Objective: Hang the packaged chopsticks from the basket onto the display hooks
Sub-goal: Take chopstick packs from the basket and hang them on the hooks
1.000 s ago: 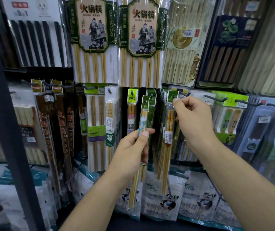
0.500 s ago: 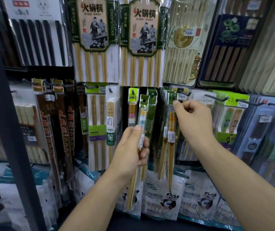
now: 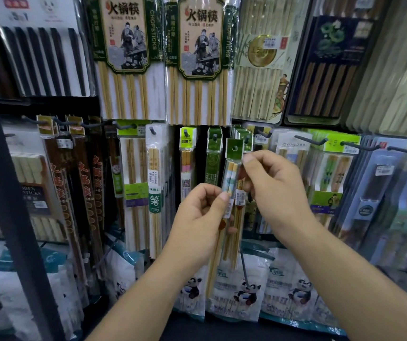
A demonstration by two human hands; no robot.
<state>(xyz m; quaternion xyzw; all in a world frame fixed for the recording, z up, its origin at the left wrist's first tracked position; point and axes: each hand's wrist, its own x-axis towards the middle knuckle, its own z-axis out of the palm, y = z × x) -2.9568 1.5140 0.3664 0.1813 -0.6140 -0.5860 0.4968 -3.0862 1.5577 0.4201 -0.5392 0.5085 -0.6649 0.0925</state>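
My left hand point(image 3: 201, 217) grips a narrow pack of chopsticks point(image 3: 230, 173) with a green header card and a hang hole, held upright in front of the display. My right hand point(image 3: 275, 193) pinches the upper part of the packs, thumb and forefinger just below the green header. A second pack with orange-tipped sticks point(image 3: 239, 210) lies against the first one, between both hands. Behind them, a stack of the same green-header packs point(image 3: 243, 137) hangs on a display hook. No basket is in view.
Hooks to the right point(image 3: 305, 141) carry wider packs. More packs hang to the left on hooks point(image 3: 152, 130). Large hot-pot chopstick packs point(image 3: 128, 57) hang above. Panda-printed bags point(image 3: 244, 291) stand below. A dark upright post point(image 3: 7, 193) runs down the left side.
My right hand left the hanging stack and came down and left to the pack in my left hand. My left hand rose slightly toward the middle with its pack.
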